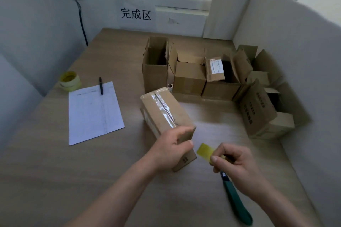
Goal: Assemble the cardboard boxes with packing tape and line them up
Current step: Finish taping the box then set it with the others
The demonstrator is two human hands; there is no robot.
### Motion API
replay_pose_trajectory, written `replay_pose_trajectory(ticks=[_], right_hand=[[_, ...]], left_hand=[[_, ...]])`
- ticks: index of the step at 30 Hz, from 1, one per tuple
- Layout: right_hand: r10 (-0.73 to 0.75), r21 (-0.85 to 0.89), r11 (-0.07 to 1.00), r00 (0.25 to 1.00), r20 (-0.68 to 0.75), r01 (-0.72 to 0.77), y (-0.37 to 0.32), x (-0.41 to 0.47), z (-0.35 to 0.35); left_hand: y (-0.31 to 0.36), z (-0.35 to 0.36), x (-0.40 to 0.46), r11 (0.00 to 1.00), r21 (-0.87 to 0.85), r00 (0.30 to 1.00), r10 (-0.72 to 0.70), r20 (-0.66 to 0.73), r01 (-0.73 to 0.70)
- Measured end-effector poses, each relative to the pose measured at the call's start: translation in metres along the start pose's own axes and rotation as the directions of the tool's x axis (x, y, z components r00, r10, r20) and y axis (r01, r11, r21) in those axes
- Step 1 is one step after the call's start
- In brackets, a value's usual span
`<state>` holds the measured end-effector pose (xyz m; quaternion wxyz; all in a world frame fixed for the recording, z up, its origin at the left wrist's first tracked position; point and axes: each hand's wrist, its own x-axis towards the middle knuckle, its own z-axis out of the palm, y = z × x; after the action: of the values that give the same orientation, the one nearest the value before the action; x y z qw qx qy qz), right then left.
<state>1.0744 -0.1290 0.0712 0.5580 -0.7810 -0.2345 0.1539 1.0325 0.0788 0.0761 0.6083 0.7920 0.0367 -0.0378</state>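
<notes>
A closed cardboard box lies in the middle of the table, its top seam covered by clear tape. My left hand grips the box's near end, thumb on the front face. Just to the right, my right hand pinches a short yellowish strip of tape between thumb and fingers, a little apart from the box corner. A roll of yellowish packing tape sits at the far left of the table.
A green-handled cutter lies on the table under my right hand. Several open boxes stand in a row behind and to the right. A paper sheet with a pen lies on the left. White panels wall in the table.
</notes>
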Motion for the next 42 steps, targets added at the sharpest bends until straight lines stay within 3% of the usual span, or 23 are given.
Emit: replay_pose_trajectory(ticks=[2, 5, 14, 19, 22, 29, 33, 36, 38, 39, 40, 42], right_hand=[[-0.037, 0.008, 0.999, 0.999, 0.034, 0.036, -0.006, 0.001, 0.001], [-0.059, 0.029, 0.998, 0.995, 0.085, 0.056, -0.011, 0.004, 0.004], [-0.051, 0.099, 0.995, 0.968, 0.245, 0.027, -0.018, 0.012, 0.012], [-0.027, 0.177, 0.984, 0.968, 0.251, -0.018, -0.019, 0.017, 0.014], [-0.017, 0.171, 0.985, 0.969, 0.245, -0.026, -0.019, 0.020, 0.012], [0.058, 0.142, 0.985, 0.966, 0.251, -0.096, -0.014, 0.023, 0.012], [0.194, 0.114, 0.963, 0.919, 0.344, -0.246, -0.009, 0.024, 0.007], [0.318, 0.018, 0.930, 0.826, 0.465, -0.368, -0.019, 0.030, -0.024], [0.364, -0.097, 0.927, 0.803, 0.473, -0.363, -0.030, 0.041, -0.041], [0.386, -0.245, 0.921, 0.809, 0.444, -0.304, -0.031, 0.047, -0.045], [0.392, -0.486, 0.855, 0.837, 0.381, -0.180, -0.029, 0.056, -0.047], [0.245, -0.872, 0.470, 0.928, 0.282, 0.140, -0.024, 0.072, -0.045]], left_hand=[[-0.002, 0.008, -0.006, 0.972, -0.194, 0.991, -0.134, 0.008, 0.133], [-0.011, 0.011, -0.011, 0.947, -0.263, 0.980, -0.197, -0.020, 0.185], [-0.010, 0.000, -0.014, 0.982, -0.181, 0.996, -0.032, 0.083, 0.046], [-0.011, -0.004, -0.015, 0.940, -0.338, 0.995, -0.010, 0.102, 0.045], [-0.012, -0.007, -0.016, 0.944, -0.329, 0.996, 0.003, 0.086, 0.026], [-0.019, 0.001, -0.017, 0.990, -0.115, 0.991, 0.068, -0.113, -0.081], [-0.031, 0.006, -0.021, 0.995, 0.057, 0.920, 0.092, -0.381, -0.076], [-0.044, 0.013, -0.029, 0.994, 0.098, 0.863, 0.096, -0.496, -0.055], [-0.053, 0.021, -0.030, 0.994, 0.105, 0.826, 0.078, -0.559, -0.023], [-0.057, 0.025, -0.029, 0.992, 0.122, 0.806, 0.081, -0.586, -0.011], [-0.061, 0.027, -0.027, 0.989, 0.147, 0.786, 0.090, -0.612, 0.002], [-0.067, 0.028, -0.021, 0.976, 0.215, 0.749, 0.113, -0.653, 0.039]])
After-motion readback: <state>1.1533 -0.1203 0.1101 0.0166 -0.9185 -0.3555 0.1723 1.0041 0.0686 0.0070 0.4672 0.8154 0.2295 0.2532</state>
